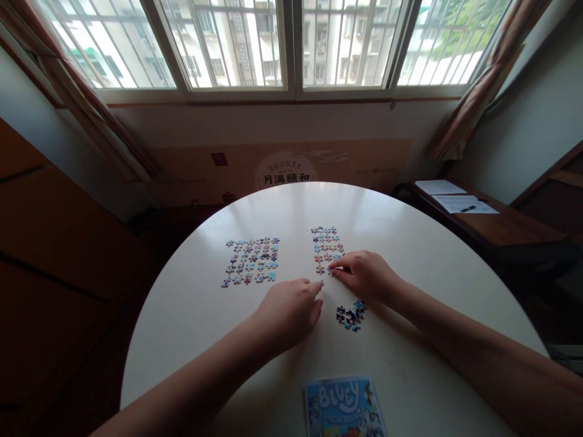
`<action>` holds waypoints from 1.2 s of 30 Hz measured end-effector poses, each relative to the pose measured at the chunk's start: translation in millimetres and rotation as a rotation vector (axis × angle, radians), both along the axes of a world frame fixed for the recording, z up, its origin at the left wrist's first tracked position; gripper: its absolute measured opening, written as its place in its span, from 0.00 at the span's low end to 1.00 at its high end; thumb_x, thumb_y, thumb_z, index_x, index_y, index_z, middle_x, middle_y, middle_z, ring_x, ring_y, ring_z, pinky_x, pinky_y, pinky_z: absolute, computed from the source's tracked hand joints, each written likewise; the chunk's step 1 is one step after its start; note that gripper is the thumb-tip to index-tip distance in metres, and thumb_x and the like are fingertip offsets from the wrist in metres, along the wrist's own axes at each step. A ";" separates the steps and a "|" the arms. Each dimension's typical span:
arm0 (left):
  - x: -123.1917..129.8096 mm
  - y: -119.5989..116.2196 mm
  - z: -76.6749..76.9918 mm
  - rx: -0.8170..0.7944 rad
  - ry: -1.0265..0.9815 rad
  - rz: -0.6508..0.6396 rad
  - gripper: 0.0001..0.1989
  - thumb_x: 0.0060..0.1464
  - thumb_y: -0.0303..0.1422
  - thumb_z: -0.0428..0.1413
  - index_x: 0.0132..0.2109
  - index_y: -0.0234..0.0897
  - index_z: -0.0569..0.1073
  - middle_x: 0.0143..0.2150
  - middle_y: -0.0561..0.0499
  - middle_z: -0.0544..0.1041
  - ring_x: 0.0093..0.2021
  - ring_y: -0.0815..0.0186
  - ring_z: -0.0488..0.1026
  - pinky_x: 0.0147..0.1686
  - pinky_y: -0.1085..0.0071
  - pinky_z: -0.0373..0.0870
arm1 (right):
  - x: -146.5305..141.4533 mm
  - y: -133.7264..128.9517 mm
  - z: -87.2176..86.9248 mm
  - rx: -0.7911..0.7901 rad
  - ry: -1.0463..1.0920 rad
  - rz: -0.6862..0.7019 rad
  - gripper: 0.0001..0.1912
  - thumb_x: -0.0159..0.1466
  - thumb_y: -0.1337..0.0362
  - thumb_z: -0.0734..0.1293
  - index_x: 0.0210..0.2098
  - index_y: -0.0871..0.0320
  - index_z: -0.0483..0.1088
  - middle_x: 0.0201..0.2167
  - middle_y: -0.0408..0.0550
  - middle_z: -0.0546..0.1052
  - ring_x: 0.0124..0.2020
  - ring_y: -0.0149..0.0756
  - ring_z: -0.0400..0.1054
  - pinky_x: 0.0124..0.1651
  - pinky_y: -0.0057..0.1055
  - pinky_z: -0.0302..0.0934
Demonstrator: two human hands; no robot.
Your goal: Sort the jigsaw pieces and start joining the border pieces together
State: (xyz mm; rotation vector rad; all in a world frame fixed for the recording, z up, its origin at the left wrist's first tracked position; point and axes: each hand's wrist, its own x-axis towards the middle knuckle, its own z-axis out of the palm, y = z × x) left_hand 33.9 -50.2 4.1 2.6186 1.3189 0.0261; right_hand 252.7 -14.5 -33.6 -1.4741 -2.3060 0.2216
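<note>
My left hand (291,309) rests over the middle of the white round table (182,340), its fingertips on a small puzzle piece (322,283). To its right, my right hand (364,272) pinches or presses a puzzle piece (331,271) at the lower end of the right group of pieces (324,247), which lie in rows. Another group of separate pieces (252,261) is laid in rows on the left, beyond my left hand. A small heap of darker pieces (351,315) sits just below my right hand.
A blue box or booklet marked BLUEY (341,406) lies at the near edge. Beyond the table stands a printed cardboard panel (182,170) under the windows. At the right, a brown side table (514,227) holds papers (464,204) and a pen.
</note>
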 end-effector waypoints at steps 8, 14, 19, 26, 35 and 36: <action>-3.4 7.1 -0.3 0.015 0.024 -0.004 0.16 0.62 0.31 0.48 0.49 0.43 0.80 0.38 0.46 0.80 0.35 0.58 0.78 0.34 0.65 0.71 | 0.5 0.9 -1.0 -0.001 -0.004 -0.001 0.11 0.67 0.61 0.66 0.43 0.49 0.82 0.41 0.45 0.84 0.42 0.43 0.78 0.42 0.36 0.68; 2.3 1.8 -4.1 -0.013 -0.014 0.007 0.15 0.62 0.35 0.51 0.51 0.39 0.78 0.42 0.44 0.81 0.39 0.57 0.78 0.39 0.64 0.73 | 0.2 1.5 -2.8 0.026 0.010 -0.015 0.11 0.66 0.61 0.67 0.43 0.50 0.82 0.41 0.46 0.84 0.41 0.42 0.78 0.42 0.35 0.68; 3.9 1.1 -6.0 -0.051 -0.062 0.031 0.20 0.63 0.35 0.50 0.59 0.39 0.74 0.48 0.44 0.80 0.45 0.55 0.78 0.44 0.62 0.73 | 12.1 -2.5 17.0 0.030 0.093 0.083 0.12 0.65 0.64 0.68 0.45 0.50 0.81 0.40 0.46 0.84 0.37 0.38 0.77 0.40 0.33 0.66; 0.2 4.3 -3.0 -0.020 -0.036 0.001 0.17 0.63 0.30 0.47 0.51 0.45 0.79 0.40 0.47 0.79 0.37 0.59 0.77 0.35 0.67 0.69 | 27.8 -20.5 56.4 -0.257 -0.067 0.427 0.09 0.60 0.70 0.71 0.38 0.51 0.81 0.29 0.40 0.80 0.29 0.29 0.71 0.34 0.27 0.60; 2.7 1.8 -8.9 -0.030 0.004 0.014 0.15 0.62 0.33 0.50 0.53 0.40 0.75 0.42 0.46 0.79 0.39 0.57 0.77 0.36 0.65 0.70 | 20.8 -36.0 51.6 -0.301 -0.184 0.399 0.09 0.58 0.65 0.72 0.39 0.49 0.79 0.29 0.42 0.79 0.31 0.35 0.69 0.33 0.31 0.55; 3.1 1.6 -8.9 -0.033 0.003 0.016 0.15 0.63 0.33 0.49 0.53 0.40 0.74 0.43 0.45 0.79 0.39 0.56 0.77 0.37 0.64 0.70 | 20.3 -35.6 50.6 -0.301 -0.194 0.401 0.09 0.58 0.65 0.71 0.38 0.49 0.79 0.29 0.42 0.79 0.31 0.35 0.70 0.33 0.31 0.55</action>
